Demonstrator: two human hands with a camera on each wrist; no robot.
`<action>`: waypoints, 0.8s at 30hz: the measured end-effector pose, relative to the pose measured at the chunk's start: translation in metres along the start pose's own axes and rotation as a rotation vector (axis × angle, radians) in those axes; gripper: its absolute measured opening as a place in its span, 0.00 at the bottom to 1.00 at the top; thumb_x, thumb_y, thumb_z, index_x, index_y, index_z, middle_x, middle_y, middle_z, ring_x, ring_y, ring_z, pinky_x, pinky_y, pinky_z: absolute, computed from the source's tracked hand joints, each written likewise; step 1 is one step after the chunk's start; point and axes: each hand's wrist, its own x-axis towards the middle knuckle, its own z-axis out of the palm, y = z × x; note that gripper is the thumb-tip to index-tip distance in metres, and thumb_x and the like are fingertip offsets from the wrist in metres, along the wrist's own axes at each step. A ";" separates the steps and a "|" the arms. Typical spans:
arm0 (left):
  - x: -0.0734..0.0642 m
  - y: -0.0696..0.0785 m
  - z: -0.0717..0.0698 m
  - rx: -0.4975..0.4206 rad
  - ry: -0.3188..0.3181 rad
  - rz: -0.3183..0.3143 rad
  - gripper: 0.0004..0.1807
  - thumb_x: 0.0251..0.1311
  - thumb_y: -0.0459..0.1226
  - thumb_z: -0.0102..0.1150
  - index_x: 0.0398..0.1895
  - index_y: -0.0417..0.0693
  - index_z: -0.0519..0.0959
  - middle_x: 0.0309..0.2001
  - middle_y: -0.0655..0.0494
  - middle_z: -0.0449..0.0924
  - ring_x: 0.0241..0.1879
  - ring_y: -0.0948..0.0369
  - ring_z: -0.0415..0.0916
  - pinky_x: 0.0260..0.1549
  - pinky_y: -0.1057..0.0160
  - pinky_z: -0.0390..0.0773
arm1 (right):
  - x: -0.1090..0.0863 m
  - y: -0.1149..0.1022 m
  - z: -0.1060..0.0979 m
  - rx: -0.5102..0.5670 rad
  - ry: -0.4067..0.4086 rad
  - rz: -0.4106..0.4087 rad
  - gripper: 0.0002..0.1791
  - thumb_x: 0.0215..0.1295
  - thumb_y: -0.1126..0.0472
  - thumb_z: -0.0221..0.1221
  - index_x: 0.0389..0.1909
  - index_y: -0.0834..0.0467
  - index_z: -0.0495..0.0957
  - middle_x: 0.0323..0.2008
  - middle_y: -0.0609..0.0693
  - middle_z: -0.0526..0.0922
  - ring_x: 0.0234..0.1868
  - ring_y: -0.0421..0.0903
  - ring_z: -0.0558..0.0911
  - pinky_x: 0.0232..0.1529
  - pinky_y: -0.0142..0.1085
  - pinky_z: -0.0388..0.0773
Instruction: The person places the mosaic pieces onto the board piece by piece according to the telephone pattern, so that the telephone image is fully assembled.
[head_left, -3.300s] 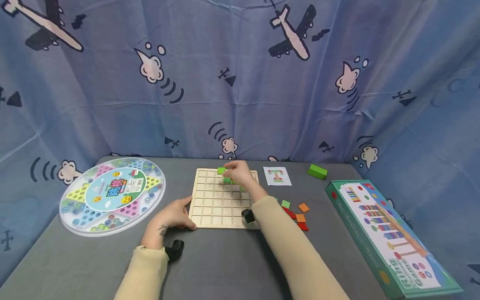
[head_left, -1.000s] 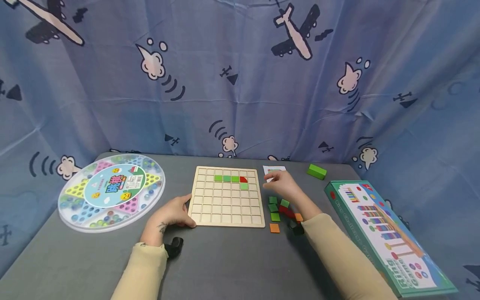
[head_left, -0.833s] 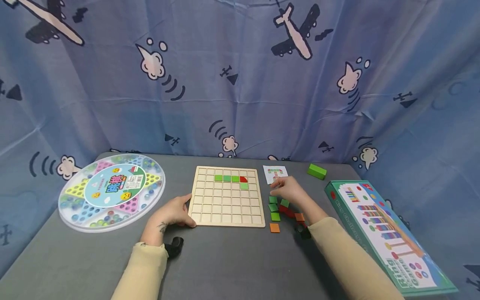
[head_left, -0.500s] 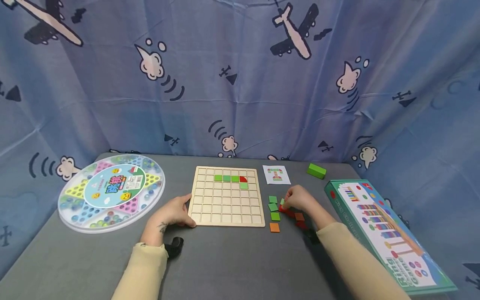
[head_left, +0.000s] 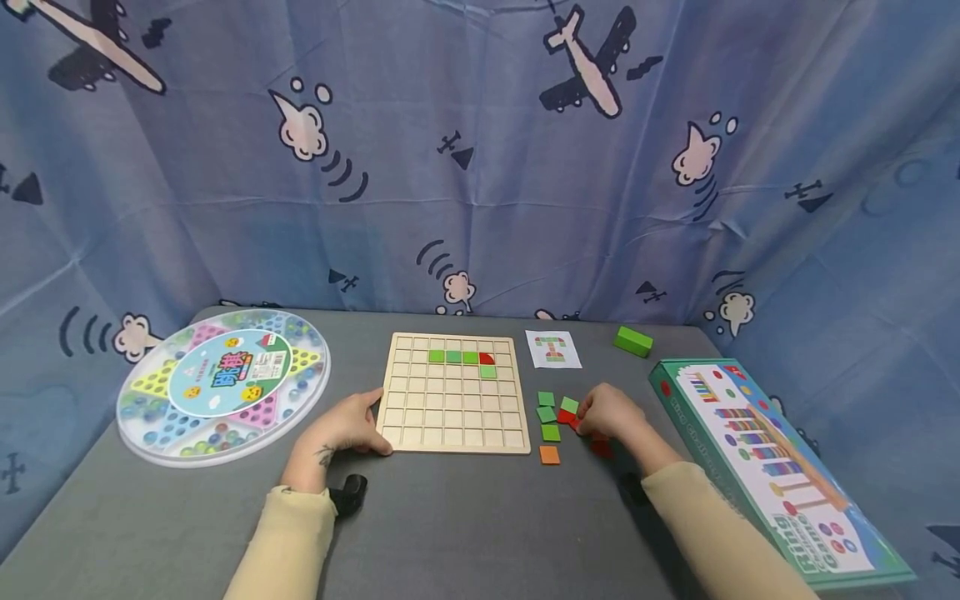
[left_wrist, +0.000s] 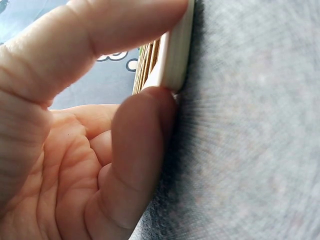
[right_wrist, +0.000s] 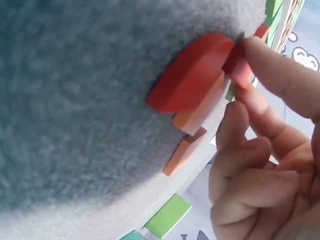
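Note:
A square wooden grid board (head_left: 442, 408) lies mid-table, with several green tiles (head_left: 453, 357) and one red tile (head_left: 487, 359) set in its cells. My left hand (head_left: 347, 425) holds the board by its left front corner; thumb and forefinger meet its pale edge (left_wrist: 177, 55) in the left wrist view. To the right of the board, my right hand (head_left: 613, 412) is down at the loose tiles. Its thumb and forefinger pinch a small red tile (right_wrist: 239, 62). Beside the fingertips are a rounded red tile (right_wrist: 192, 75) and an orange tile (right_wrist: 202, 107).
Loose green tiles (head_left: 550, 433) and an orange tile (head_left: 550, 455) lie right of the board. Behind them is a pattern card (head_left: 552, 349). A green block (head_left: 633, 342) and a game box (head_left: 780, 467) stand right; a round Chinese checkers set (head_left: 225, 387) lies left.
My right hand has moved from over the board, past the pattern card, down to the loose red tiles, and now pinches one. The left hand has stayed at the board's corner.

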 end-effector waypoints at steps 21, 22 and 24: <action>0.000 -0.001 -0.001 0.006 0.002 -0.008 0.57 0.29 0.28 0.72 0.70 0.35 0.53 0.16 0.52 0.70 0.13 0.62 0.64 0.16 0.64 0.68 | 0.028 -0.118 -0.011 0.523 0.005 -0.332 0.15 0.60 0.63 0.59 0.49 0.56 0.79 0.40 0.55 0.80 0.44 0.55 0.77 0.40 0.41 0.73; 0.000 -0.001 -0.001 0.009 0.003 -0.010 0.57 0.29 0.29 0.72 0.70 0.35 0.53 0.16 0.52 0.70 0.13 0.62 0.64 0.16 0.64 0.68 | 0.031 -0.125 -0.009 0.544 0.021 -0.351 0.14 0.59 0.63 0.60 0.47 0.57 0.80 0.37 0.54 0.80 0.40 0.55 0.77 0.36 0.38 0.73; 0.000 0.000 -0.001 0.020 0.006 -0.012 0.57 0.29 0.29 0.72 0.70 0.35 0.53 0.17 0.51 0.70 0.13 0.62 0.65 0.16 0.64 0.68 | 0.038 -0.138 -0.004 0.586 0.050 -0.368 0.13 0.57 0.65 0.61 0.44 0.58 0.81 0.33 0.53 0.81 0.36 0.53 0.77 0.32 0.36 0.72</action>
